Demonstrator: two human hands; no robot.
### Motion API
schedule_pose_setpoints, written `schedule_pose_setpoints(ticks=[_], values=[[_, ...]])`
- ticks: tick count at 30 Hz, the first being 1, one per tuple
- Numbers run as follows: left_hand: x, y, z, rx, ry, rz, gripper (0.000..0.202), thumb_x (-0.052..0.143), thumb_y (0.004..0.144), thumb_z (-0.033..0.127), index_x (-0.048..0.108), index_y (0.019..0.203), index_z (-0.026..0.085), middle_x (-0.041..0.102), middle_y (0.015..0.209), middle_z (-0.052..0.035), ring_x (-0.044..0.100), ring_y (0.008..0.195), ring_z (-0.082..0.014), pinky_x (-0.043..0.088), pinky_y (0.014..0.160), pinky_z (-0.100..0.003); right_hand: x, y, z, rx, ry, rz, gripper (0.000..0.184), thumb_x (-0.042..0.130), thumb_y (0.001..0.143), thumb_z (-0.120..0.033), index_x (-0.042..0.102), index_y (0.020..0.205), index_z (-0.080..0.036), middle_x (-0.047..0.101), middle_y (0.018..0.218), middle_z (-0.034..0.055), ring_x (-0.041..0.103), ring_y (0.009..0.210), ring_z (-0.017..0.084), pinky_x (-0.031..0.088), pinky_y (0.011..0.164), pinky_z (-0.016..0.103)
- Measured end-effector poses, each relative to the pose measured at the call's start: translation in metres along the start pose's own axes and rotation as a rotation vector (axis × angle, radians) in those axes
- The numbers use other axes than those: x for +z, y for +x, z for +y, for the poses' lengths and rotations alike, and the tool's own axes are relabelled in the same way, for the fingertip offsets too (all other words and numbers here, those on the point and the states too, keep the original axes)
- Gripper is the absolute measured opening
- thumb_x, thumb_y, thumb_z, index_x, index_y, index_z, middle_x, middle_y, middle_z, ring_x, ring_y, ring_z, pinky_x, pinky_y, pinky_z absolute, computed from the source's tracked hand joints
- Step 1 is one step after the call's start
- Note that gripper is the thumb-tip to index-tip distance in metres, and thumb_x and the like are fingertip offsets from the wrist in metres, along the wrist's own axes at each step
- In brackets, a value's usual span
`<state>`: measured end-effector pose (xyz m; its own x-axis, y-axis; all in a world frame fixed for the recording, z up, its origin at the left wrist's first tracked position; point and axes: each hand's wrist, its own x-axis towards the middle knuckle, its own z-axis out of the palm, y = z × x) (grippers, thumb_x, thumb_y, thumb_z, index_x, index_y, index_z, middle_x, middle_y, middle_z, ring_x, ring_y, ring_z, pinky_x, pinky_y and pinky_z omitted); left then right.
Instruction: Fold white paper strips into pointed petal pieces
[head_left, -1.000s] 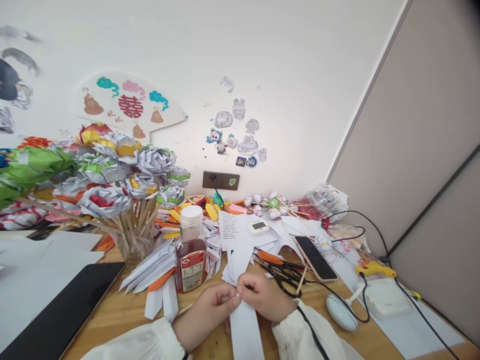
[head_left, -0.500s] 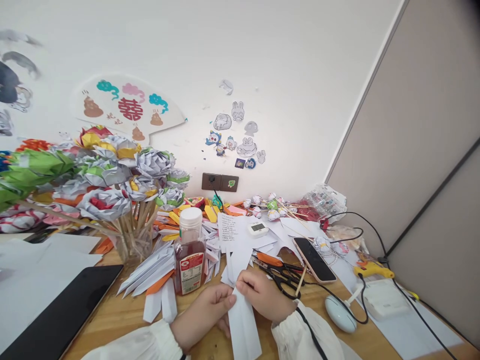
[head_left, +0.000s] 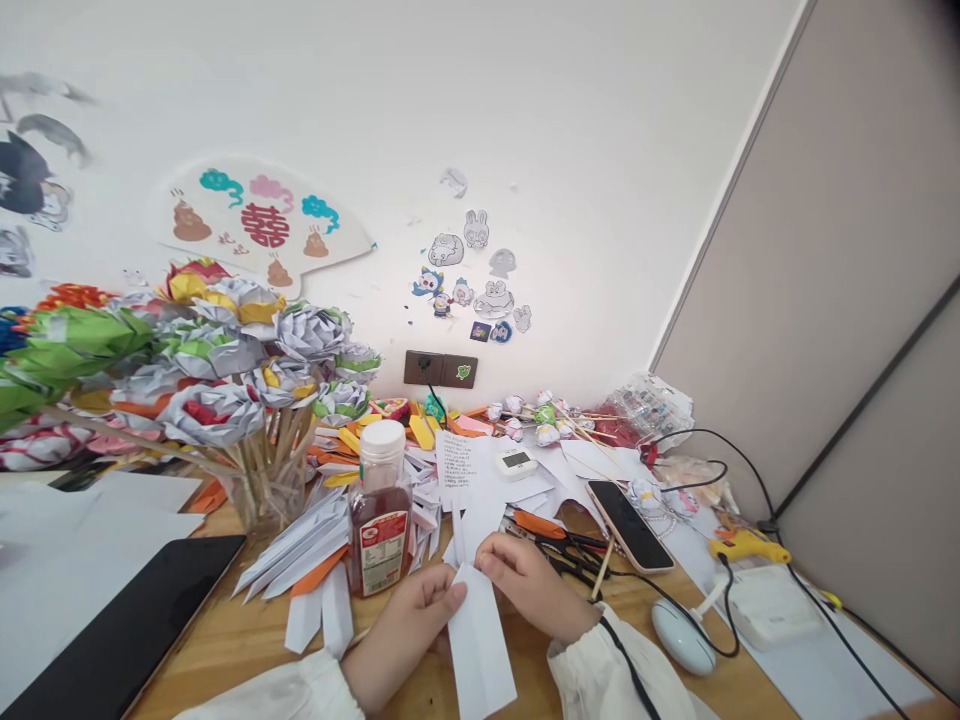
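A white folded strip of paper [head_left: 484, 650] with a lengthwise crease hangs over the table's front edge area, its top end between my hands. My left hand [head_left: 412, 620] pinches the strip's upper left edge, thumb on top and the other fingers behind it. At the upper right corner are the curled fingers of my right hand [head_left: 529, 590], closed on the paper; their tips are partly hidden. Beyond my hands lie black-handled scissors [head_left: 577, 555]. Left of them stands a bottle of reddish-brown liquid [head_left: 381, 535] with a white cap.
Paper flowers [head_left: 214, 410] on sticks fill a clear container at left, behind a black tablet [head_left: 142, 620]. Folded paper pieces [head_left: 292, 545] are piled around the bottle. A phone [head_left: 630, 525], a white timer [head_left: 516, 461], a mouse [head_left: 682, 635] and a yellow glue gun [head_left: 750, 546] lie rightward.
The paper strip has shifted slightly left and up, its top end now sticking out above my left thumb. My right fingers have moved a little away from my left thumb.
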<state>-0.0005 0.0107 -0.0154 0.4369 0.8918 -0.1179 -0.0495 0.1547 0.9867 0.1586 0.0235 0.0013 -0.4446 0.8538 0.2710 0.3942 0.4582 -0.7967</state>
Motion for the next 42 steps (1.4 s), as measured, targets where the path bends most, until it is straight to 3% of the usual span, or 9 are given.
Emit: schedule_pose_setpoints(ticks=[7, 11, 15, 19, 24, 27, 35, 42], values=[[-0.001, 0.002, -0.003, 0.016, 0.015, 0.016, 0.032, 0.056, 0.064, 0.045, 0.049, 0.062, 0.013, 0.043, 0.052, 0.0060, 0.041, 0.046, -0.0066, 0.033, 0.042, -0.017, -0.008, -0.003, 0.001, 0.019, -0.017, -0.067, 0.020, 0.040, 0.080, -0.027, 0.049, 0.066, -0.016, 0.041, 0.058, -0.0043, 0.037, 0.055, 0.009, 0.029, 0.051, 0.019], [0.002, -0.003, 0.003, 0.009, -0.038, -0.115, 0.028, 0.054, 0.067, 0.042, 0.050, 0.071, 0.015, 0.054, 0.055, 0.0029, 0.050, 0.046, -0.0104, 0.039, 0.044, -0.022, -0.002, -0.002, 0.004, 0.030, -0.073, 0.105, 0.022, 0.040, 0.080, -0.027, 0.045, 0.062, -0.017, 0.039, 0.056, -0.0044, 0.037, 0.055, 0.009, 0.029, 0.051, 0.020], [0.005, -0.005, 0.004, 0.016, -0.011, -0.181, 0.026, 0.056, 0.067, 0.038, 0.052, 0.070, 0.013, 0.060, 0.053, 0.0000, 0.054, 0.044, -0.0120, 0.040, 0.045, -0.023, 0.002, 0.000, 0.008, 0.091, 0.085, 0.249, 0.021, 0.036, 0.082, -0.032, 0.045, 0.070, -0.017, 0.040, 0.059, -0.0037, 0.039, 0.054, 0.010, 0.032, 0.050, 0.021], [0.002, 0.000, -0.001, 0.022, -0.101, -0.096, 0.026, 0.054, 0.068, 0.039, 0.052, 0.073, 0.013, 0.062, 0.053, -0.0011, 0.056, 0.043, -0.0128, 0.042, 0.045, -0.024, -0.005, -0.001, 0.003, 0.036, 0.295, 0.162, 0.017, 0.040, 0.081, -0.031, 0.044, 0.092, -0.020, 0.046, 0.060, -0.0035, 0.046, 0.057, 0.011, 0.037, 0.052, 0.021], [-0.003, 0.005, -0.005, 0.033, -0.244, -0.069, 0.025, 0.058, 0.067, 0.035, 0.052, 0.077, 0.013, 0.064, 0.056, -0.0007, 0.057, 0.045, -0.0122, 0.045, 0.047, -0.024, -0.022, -0.006, -0.008, -0.057, 0.092, -0.098, 0.011, 0.054, 0.073, -0.026, 0.060, 0.080, -0.019, 0.054, 0.076, 0.0016, 0.050, 0.072, 0.013, 0.039, 0.063, 0.024], [-0.005, 0.008, -0.008, 0.026, -0.276, -0.062, 0.026, 0.059, 0.065, 0.037, 0.051, 0.074, 0.014, 0.063, 0.053, -0.0001, 0.057, 0.043, -0.0122, 0.044, 0.043, -0.023, -0.024, -0.009, -0.009, -0.076, 0.004, -0.175, 0.010, 0.059, 0.069, -0.025, 0.064, 0.075, -0.019, 0.055, 0.076, 0.0017, 0.051, 0.071, 0.013, 0.039, 0.063, 0.023], [-0.007, 0.012, -0.012, 0.009, -0.262, -0.052, 0.029, 0.062, 0.062, 0.039, 0.051, 0.075, 0.015, 0.062, 0.051, 0.0008, 0.056, 0.040, -0.0118, 0.044, 0.038, -0.021, -0.021, -0.009, -0.003, -0.080, -0.027, -0.170, 0.012, 0.059, 0.069, -0.028, 0.065, 0.073, -0.019, 0.056, 0.071, 0.0009, 0.051, 0.069, 0.012, 0.039, 0.062, 0.022], [-0.005, 0.009, -0.009, 0.009, -0.198, -0.052, 0.034, 0.063, 0.060, 0.038, 0.052, 0.082, 0.014, 0.061, 0.054, 0.0009, 0.057, 0.045, -0.0135, 0.044, 0.044, -0.024, -0.011, -0.009, -0.005, 0.054, 0.059, -0.070, 0.010, 0.059, 0.068, -0.027, 0.061, 0.072, -0.018, 0.054, 0.069, -0.0009, 0.047, 0.062, 0.011, 0.037, 0.057, 0.021]])
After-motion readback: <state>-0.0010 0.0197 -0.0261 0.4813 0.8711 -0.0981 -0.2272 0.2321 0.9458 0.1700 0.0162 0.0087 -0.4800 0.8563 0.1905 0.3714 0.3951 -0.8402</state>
